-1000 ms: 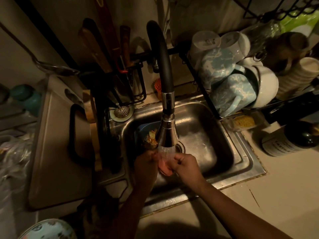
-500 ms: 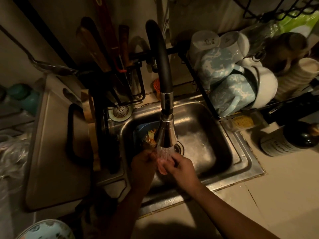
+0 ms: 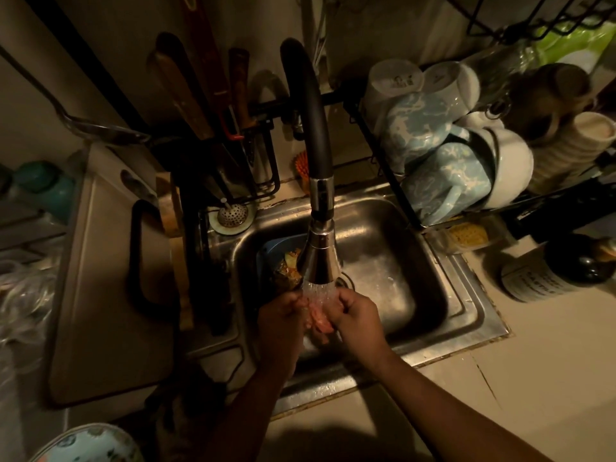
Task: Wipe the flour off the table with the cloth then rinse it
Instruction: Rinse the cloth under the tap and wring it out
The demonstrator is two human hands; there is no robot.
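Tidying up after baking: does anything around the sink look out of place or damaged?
The strainer sits on the back-left ledge of the sink, not in its drain. A crack-like line crosses the counter near the front-right corner. Food scraps lie in the basin.

The camera sat on my head, a single wide view looking forward and steeply down. It faced the sink [image 3: 466, 315], which filled the middle, and the tap [image 3: 311, 128] arched up close to the lens. My left hand [image 3: 281, 325] and right hand [image 3: 358, 320] lay near below it, forearms entering from the bottom edge. The rack [image 3: 383, 161] ran along the upper right and the counter [image 3: 550, 378] along the lower right.
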